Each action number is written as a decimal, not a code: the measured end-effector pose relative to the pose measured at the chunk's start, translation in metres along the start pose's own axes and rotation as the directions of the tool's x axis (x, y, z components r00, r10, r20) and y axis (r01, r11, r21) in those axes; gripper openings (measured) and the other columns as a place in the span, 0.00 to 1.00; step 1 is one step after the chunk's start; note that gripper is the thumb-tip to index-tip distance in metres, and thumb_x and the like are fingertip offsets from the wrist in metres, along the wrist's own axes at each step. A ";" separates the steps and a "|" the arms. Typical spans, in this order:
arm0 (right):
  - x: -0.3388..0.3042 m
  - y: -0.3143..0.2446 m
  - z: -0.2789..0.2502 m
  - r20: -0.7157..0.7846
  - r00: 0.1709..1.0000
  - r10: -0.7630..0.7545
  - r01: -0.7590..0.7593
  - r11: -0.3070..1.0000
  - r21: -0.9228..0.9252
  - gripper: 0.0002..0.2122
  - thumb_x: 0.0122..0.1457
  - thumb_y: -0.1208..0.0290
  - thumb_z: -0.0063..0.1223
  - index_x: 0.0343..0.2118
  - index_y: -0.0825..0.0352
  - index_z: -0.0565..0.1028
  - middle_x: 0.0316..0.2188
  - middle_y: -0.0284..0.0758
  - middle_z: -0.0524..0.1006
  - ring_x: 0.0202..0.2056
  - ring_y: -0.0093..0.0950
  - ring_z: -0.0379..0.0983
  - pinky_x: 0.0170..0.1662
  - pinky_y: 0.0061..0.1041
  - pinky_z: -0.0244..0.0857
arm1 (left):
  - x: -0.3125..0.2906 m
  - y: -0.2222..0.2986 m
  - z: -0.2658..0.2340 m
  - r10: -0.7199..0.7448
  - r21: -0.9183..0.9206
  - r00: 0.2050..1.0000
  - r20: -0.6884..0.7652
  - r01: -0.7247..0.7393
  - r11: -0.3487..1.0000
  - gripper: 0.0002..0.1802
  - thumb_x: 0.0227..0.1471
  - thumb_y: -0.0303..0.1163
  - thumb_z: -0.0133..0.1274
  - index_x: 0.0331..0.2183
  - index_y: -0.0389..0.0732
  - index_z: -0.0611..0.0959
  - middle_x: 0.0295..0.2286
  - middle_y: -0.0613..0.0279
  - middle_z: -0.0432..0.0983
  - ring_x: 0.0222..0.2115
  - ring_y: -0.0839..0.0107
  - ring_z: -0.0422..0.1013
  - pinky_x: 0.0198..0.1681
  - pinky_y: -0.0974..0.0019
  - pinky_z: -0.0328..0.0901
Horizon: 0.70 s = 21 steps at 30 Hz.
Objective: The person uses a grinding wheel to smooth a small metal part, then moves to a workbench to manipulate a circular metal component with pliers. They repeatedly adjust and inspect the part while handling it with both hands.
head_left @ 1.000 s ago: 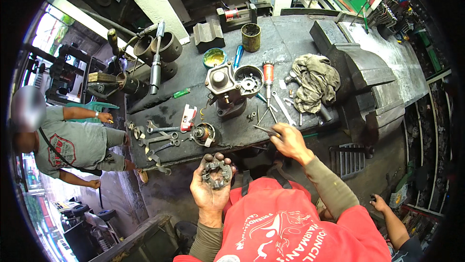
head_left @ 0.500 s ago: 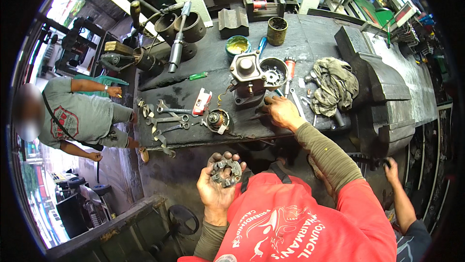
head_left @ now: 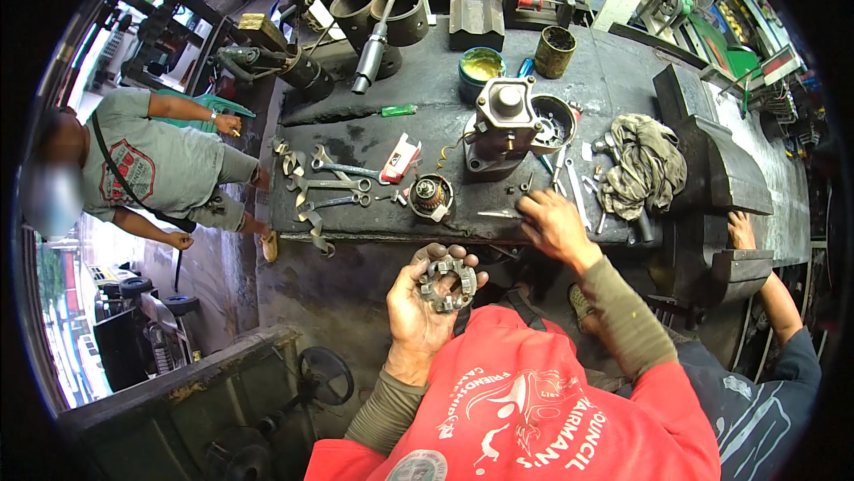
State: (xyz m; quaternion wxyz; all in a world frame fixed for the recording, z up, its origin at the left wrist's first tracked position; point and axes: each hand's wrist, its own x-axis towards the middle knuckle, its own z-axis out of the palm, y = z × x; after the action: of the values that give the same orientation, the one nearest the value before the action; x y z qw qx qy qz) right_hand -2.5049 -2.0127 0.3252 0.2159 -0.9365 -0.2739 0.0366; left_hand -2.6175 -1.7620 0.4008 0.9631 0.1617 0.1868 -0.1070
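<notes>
My left hand (head_left: 425, 308) is raised in front of the bench's near edge, its fingers wrapped round a dark, notched metal ring (head_left: 431, 287). Over the near part of the bench, my right hand (head_left: 560, 230) has its fingers bent downward. A thin, pointed metal tool (head_left: 498, 213) sticks out leftward from those fingertips; its other end is hidden. Just beyond that hand lie small bolts (head_left: 527, 182). A grey metal housing (head_left: 505, 121) stands behind them, beside an open round casing (head_left: 553, 124). To the left sits a round part with copper windings (head_left: 431, 196).
Spanners (head_left: 334, 184) and a red-and-white box (head_left: 400, 158) lie left on the bench (head_left: 356, 223). A crumpled rag (head_left: 642, 165) and large vise (head_left: 712, 170) are at right. Beyond stand a grease tub (head_left: 481, 68) and a rusty can (head_left: 555, 52). One person (head_left: 165, 156) stands left; another's hand (head_left: 741, 230) touches the vise.
My right hand has drawn back toward the bench's near edge, uncovering small bolts, and the pointed tool now shows at its fingertips. My left hand still holds the ring. The view has shifted.
</notes>
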 end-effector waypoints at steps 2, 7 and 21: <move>-0.017 -0.018 -0.012 -0.085 0.991 0.102 -0.085 0.978 0.189 0.12 0.52 0.71 0.62 0.40 0.65 0.76 0.34 0.42 0.76 0.41 0.43 0.75 0.42 0.41 0.69 | 0.002 0.001 0.000 0.025 0.060 1.000 0.002 -0.025 0.998 0.15 0.63 0.34 0.40 0.44 0.38 0.77 0.46 0.48 0.76 0.51 0.50 0.72 0.54 0.38 0.70; -0.045 -0.067 -0.040 0.073 0.875 0.478 -0.279 0.376 0.884 0.10 0.61 0.71 0.61 0.41 0.69 0.77 0.28 0.34 0.79 0.27 0.23 0.72 0.33 0.26 0.67 | 0.008 -0.001 0.006 -0.003 0.105 1.000 0.004 0.002 0.994 0.14 0.62 0.33 0.41 0.42 0.36 0.77 0.45 0.48 0.76 0.49 0.51 0.73 0.53 0.39 0.72; -0.053 -0.109 -0.074 0.302 0.909 0.288 -0.200 -0.334 0.921 0.13 0.62 0.74 0.63 0.47 0.71 0.77 0.36 0.37 0.82 0.33 0.25 0.79 0.33 0.23 0.71 | 0.009 -0.014 0.017 -0.110 0.227 0.994 0.018 0.103 0.968 0.12 0.63 0.35 0.43 0.40 0.38 0.77 0.43 0.46 0.76 0.46 0.52 0.75 0.49 0.44 0.74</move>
State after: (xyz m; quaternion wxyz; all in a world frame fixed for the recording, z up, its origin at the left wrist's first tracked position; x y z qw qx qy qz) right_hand -2.5900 -1.9867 0.4356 0.8630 -0.4285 0.0751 0.2568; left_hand -2.6074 -1.7824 0.4084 0.9341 0.2580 0.1670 -0.1817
